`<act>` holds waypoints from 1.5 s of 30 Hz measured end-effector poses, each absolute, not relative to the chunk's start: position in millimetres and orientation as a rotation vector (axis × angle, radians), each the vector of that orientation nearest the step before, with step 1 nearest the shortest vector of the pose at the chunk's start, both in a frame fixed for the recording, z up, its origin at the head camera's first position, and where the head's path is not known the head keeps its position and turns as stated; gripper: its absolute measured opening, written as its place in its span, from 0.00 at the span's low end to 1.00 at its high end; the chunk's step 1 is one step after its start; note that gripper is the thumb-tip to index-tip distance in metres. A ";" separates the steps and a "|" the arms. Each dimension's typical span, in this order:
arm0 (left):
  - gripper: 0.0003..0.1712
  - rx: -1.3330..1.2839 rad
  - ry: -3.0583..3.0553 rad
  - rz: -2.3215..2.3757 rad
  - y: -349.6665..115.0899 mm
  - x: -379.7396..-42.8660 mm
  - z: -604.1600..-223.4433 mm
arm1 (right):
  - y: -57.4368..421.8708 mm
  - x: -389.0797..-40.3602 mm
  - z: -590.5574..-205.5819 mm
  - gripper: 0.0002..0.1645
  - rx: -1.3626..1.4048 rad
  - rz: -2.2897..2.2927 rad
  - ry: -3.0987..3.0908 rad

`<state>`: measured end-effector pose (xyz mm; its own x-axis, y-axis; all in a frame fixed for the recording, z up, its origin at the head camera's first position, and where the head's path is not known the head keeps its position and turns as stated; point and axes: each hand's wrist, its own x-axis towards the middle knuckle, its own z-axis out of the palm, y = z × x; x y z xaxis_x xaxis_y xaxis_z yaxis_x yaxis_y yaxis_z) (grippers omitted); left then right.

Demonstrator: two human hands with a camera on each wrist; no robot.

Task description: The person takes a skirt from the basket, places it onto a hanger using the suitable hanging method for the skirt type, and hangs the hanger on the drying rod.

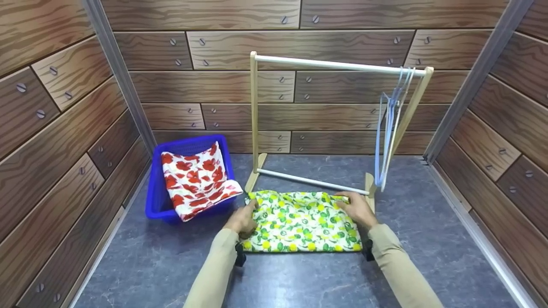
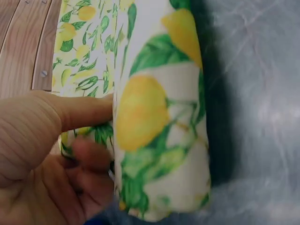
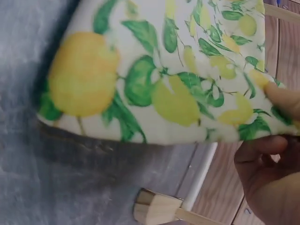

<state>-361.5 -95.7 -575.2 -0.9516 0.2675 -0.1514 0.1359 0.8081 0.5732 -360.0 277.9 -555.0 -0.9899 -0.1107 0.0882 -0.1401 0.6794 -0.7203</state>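
A folded white cloth point(image 1: 304, 222) printed with yellow lemons and green leaves lies spread before me on the floor, below the rack. My left hand point(image 1: 243, 220) holds its left side; in the left wrist view the thumb point(image 2: 86, 111) reaches behind a near fold of the cloth point(image 2: 159, 117), which hides the thumb's tip. At the upper right corner my right hand point(image 1: 358, 209) pinches the edge. The right wrist view shows that cloth point(image 3: 164, 79) between the thumb point(image 3: 283, 98) and the curled fingers point(image 3: 260, 150).
Left of the cloth stands a blue plastic basket point(image 1: 154, 188) with a red-flower-print cloth point(image 1: 195, 182) hanging over its front rim. Behind is a wooden rack point(image 1: 255, 107) with white bars. Several hangers point(image 1: 389, 132) hang at its right end. Wood-patterned walls enclose the grey floor point(image 1: 428, 222).
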 end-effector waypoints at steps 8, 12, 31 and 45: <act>0.16 0.546 3.011 0.718 -91.4 -371.9 -563.0 | 277.7 -363.3 -546.8 0.21 0.112 1.318 -2.619; 0.14 0.575 3.291 0.720 -79.9 -379.0 -553.1 | 275.5 -366.8 -541.9 0.23 0.081 1.369 -2.472; 0.16 0.458 2.871 0.561 -63.1 -361.2 -569.3 | 284.6 -376.8 -566.2 0.20 -0.100 1.174 -2.401; 0.34 0.402 2.798 0.791 -64.2 -358.8 -571.8 | 253.0 -355.5 -543.0 0.17 0.421 1.862 -2.522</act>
<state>-358.8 -64.2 -571.8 -0.9416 0.3136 -0.1223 0.2032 0.8193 0.5362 -355.5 253.0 -543.0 -0.9644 -0.2246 0.1397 -0.1996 0.2716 -0.9415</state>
